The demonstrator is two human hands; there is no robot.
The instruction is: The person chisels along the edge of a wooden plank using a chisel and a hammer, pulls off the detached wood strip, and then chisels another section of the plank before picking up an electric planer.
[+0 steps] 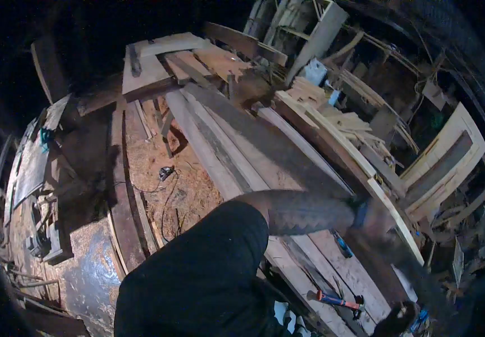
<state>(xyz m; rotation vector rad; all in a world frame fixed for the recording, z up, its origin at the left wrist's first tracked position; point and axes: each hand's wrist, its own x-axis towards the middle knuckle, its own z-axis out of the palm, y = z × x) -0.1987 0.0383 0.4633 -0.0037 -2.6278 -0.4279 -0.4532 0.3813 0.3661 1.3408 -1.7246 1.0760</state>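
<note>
My left arm, in a short black sleeve (197, 269), reaches across the boards to the right. My left hand (374, 218) is smeared by motion beside a long pale-edged board (402, 227), so its fingers and anything in them cannot be made out. Below the forearm, long planks (315, 275) lie side by side. On them rests a tool with an orange and blue handle (338, 300), and farther up lies a small blue item (342, 246). A dark shape (397, 320) at the lower right is too shadowed to identify. My right hand does not show.
A corded power tool (166, 172) lies on sawdust-covered ground, its cable trailing nearby. Wide slabs (147, 76) are at the far end. Stacked wood offcuts (355, 124) and a panel with a rectangular dark inset (450, 163) stand to the right. Beams (124, 191) run along the left.
</note>
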